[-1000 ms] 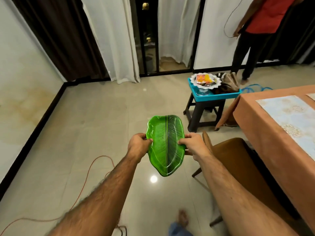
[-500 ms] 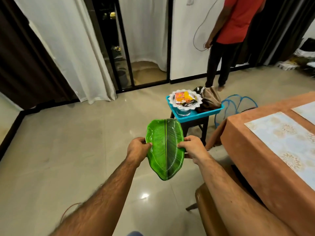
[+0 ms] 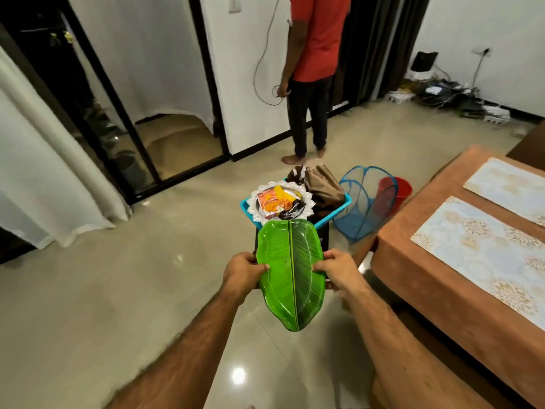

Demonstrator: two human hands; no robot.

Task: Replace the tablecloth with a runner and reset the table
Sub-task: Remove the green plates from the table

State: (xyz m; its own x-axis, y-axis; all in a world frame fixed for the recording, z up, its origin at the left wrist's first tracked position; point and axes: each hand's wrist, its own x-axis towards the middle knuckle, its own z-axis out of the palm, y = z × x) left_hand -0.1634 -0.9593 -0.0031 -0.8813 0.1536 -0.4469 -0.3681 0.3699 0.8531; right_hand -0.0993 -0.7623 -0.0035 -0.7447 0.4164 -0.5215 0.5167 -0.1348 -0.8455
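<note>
One green leaf-shaped plastic plate [image 3: 290, 270] is held level in the air over the tiled floor [image 3: 118, 290], just in front of the stool load. Left hand [image 3: 242, 274] grips its left rim, thumb on top, fingers curled underneath; right hand [image 3: 339, 271] grips the right rim the same way. Both grips are closed on the plate.

Containers, counted: one turquoise plastic tray [image 3: 342, 206], holding one white scallop-edged round plate [image 3: 306, 202] with several snack packets [image 3: 278, 202] on it, exact count unclear, plus one bundle of brown cloth [image 3: 321, 184]. One blue mesh pop-up hamper [image 3: 362, 202] and one red plastic bucket [image 3: 402, 187] stand beside it; their contents cannot be seen.

Desk with brown tablecloth [image 3: 427, 290] at right carries two pale patterned placemats [image 3: 486, 255]. One person in a red shirt [image 3: 318, 39] stands beyond.
</note>
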